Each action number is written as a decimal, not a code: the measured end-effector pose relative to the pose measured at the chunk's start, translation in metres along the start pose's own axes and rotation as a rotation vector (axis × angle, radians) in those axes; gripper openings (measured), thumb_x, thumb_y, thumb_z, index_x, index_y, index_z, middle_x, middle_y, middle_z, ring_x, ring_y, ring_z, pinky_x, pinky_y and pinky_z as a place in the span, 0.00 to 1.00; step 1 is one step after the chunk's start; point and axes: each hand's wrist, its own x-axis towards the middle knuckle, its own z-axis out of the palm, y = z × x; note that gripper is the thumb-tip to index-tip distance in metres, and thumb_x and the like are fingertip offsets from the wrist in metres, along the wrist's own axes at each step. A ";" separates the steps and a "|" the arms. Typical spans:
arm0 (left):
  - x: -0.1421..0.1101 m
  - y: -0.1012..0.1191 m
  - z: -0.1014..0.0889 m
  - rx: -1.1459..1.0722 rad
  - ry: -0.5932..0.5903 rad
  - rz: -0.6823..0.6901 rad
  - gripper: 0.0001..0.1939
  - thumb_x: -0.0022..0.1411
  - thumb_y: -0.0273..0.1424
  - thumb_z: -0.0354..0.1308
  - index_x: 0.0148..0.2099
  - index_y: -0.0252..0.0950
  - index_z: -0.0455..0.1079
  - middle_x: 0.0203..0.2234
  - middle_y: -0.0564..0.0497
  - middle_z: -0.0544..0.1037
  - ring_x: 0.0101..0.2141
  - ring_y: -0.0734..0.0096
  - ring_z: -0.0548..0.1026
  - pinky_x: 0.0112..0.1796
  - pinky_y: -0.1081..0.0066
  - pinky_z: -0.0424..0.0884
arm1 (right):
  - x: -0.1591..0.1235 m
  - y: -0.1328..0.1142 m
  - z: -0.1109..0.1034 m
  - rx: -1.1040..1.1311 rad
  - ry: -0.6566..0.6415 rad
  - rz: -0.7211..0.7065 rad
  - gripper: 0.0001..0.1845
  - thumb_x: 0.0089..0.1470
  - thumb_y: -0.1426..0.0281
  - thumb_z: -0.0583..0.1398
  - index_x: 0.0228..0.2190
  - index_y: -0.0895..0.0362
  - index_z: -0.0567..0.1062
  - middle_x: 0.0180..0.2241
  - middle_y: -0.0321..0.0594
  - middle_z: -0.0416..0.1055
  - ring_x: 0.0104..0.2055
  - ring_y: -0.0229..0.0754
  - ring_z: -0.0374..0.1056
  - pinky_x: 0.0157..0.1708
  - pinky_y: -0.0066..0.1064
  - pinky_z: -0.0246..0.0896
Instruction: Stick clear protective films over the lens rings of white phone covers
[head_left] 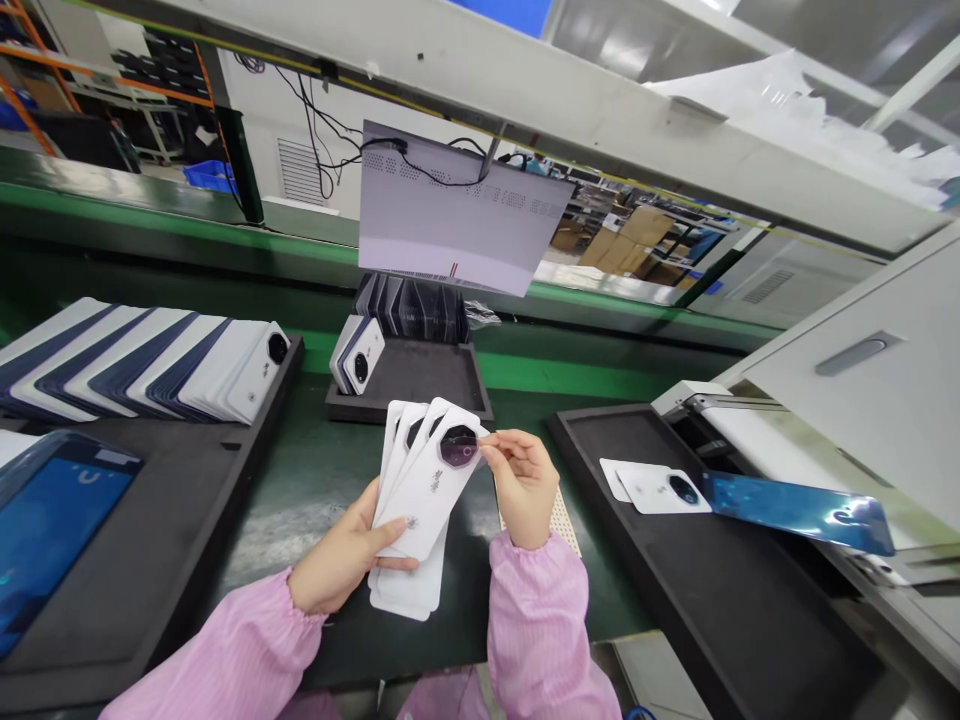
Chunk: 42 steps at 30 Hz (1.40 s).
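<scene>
Holding a fanned stack of white phone back covers (420, 500), the left hand (341, 560) is closed round the lower part of the stack, thumb pressed across the front cover and fingers hidden behind; the covers stand with their long axis running from low near the person up and slightly rightward, away from the person, their round camera ends at the top and spread like cards; the front cover shows a dark round camera window (458, 445) at its upper end and a small mark lower down. Just right of that stack, the right hand (521, 485) is curled, thumb and forefinger pinched together at the right edge of the camera window; what it pinches is too thin to make out.

Beyond the stack, a dark tray (450, 395) carries a few more covers (358, 355) standing on edge at its left end and a row of dark pieces at its back; above that hangs a tilted pale panel (457, 225) with cables. Left of the stack, a long black tray (187, 480) bears a leaning row of white and dark blue covers (142, 365), and a blue film sheet (52, 520) lies nearer the person. Right of the stack, another black tray (720, 590) holds two white covers lying flat (656, 488), camera windows pointing right, with a blue film strip (799, 510) just beside them.
</scene>
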 end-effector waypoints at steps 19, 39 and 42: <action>0.000 0.001 -0.001 0.010 -0.039 -0.019 0.30 0.57 0.33 0.59 0.59 0.48 0.51 0.58 0.49 0.62 0.51 0.55 0.67 0.40 0.60 0.75 | 0.007 0.008 0.002 -0.287 -0.161 0.156 0.27 0.42 0.63 0.65 0.45 0.56 0.69 0.49 0.49 0.66 0.47 0.50 0.66 0.40 0.41 0.66; 0.001 0.012 -0.011 -0.282 0.336 0.199 0.27 0.55 0.32 0.61 0.55 0.49 0.57 0.52 0.51 0.70 0.46 0.63 0.73 0.39 0.65 0.75 | 0.014 0.034 -0.012 -0.178 0.043 0.222 0.14 0.43 0.59 0.61 0.25 0.58 0.71 0.19 0.33 0.67 0.19 0.37 0.63 0.20 0.28 0.58; -0.001 0.012 -0.011 -0.272 0.330 0.223 0.24 0.55 0.33 0.61 0.53 0.47 0.59 0.52 0.50 0.70 0.47 0.61 0.73 0.39 0.64 0.75 | 0.001 0.038 0.014 -0.289 -0.149 0.222 0.10 0.34 0.67 0.67 0.18 0.57 0.72 0.16 0.32 0.65 0.19 0.38 0.61 0.21 0.30 0.58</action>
